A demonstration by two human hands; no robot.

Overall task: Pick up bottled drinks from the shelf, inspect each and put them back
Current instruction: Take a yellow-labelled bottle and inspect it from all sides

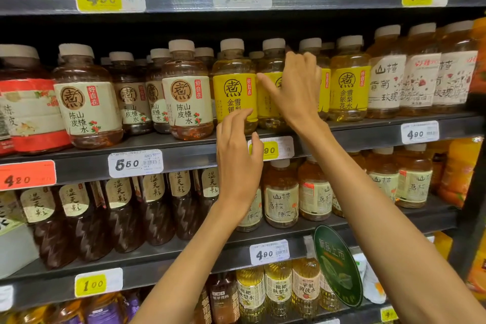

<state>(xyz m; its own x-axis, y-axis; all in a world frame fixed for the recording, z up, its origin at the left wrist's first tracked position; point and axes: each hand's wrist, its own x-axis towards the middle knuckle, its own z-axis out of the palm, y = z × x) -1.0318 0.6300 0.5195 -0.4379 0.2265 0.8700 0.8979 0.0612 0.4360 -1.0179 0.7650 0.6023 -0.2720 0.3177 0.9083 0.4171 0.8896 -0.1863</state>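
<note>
Clearly, the shelf [184, 151] is the biggest thing, a dark metal rack with several levels, all filled with bottled drinks and carrying price tags on the front edges. On the middle level stand brown bottles with cream labels [187, 91] on the left side, yellow-label bottles in the centre, and pale bottles with white labels [386, 73] on the right side. Two bare forearms come up from the lower edge toward this middle level. The right hand [294, 87] lies over the second yellow-label bottle [271, 81]; its fingers curl round the shoulder of the bottle and the thumb stretches left across the label, so it grips this bottle, which stands upright on the shelf. The left hand [238, 158] is lower, with fingers relaxed and slightly bent; its fingertips touch the lower label of the first yellow-label bottle [234, 81], just beside the other one. A yellow price tag [271, 150] is partly hidden behind the left thumb.
</note>
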